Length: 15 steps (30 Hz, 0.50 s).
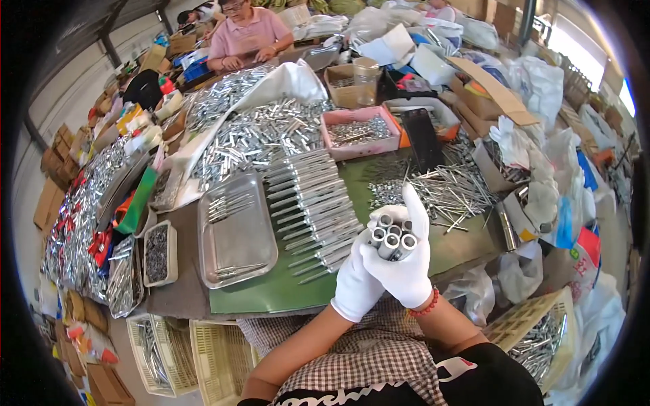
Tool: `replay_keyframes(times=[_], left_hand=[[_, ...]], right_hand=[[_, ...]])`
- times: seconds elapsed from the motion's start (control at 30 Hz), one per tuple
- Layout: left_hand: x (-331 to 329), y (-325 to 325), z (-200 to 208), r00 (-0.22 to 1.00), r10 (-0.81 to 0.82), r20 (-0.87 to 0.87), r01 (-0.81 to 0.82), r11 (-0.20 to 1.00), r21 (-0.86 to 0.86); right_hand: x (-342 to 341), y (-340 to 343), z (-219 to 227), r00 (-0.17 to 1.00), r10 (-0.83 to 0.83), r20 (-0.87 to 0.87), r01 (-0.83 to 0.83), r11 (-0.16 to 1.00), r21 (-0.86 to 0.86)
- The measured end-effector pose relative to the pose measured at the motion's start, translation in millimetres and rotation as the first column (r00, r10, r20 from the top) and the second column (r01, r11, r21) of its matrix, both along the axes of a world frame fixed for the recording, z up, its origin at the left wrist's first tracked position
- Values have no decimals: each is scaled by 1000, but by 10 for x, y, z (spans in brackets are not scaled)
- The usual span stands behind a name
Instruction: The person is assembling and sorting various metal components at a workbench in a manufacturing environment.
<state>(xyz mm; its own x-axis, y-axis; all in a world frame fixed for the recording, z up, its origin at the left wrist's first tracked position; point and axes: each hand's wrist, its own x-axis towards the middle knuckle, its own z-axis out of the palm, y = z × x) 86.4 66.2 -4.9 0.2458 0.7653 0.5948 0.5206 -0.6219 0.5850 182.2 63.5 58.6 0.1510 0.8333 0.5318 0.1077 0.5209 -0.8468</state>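
White-gloved, my left hand and my right hand meet above the near edge of the table. Both are closed around an upright bundle of several short metal tubes, their round open ends facing up. My right index finger points upward, away from the bundle. To the left of my hands, long metal expansion bolts lie in a neat overlapping row on the green mat. Beyond my right hand spreads a loose pile of thin metal rods.
A metal tray holds a few bolts. Behind it rises a large heap of metal sleeves. A pink box of small parts and a black phone-like slab stand farther back. Crates sit below the table. Another person works opposite.
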Motion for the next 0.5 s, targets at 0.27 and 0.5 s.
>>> replay_keyframes(times=[0.27,0.5], left_hand=[[-46,152,-25,832,-361,421,489,836,-249],[-78,238,261,638,-371,674,748,507,-429]], right_hand=[[340,42,-185,964,110,242,-152,975,165],[438,2,-168,910,84,407,-187,957,221]])
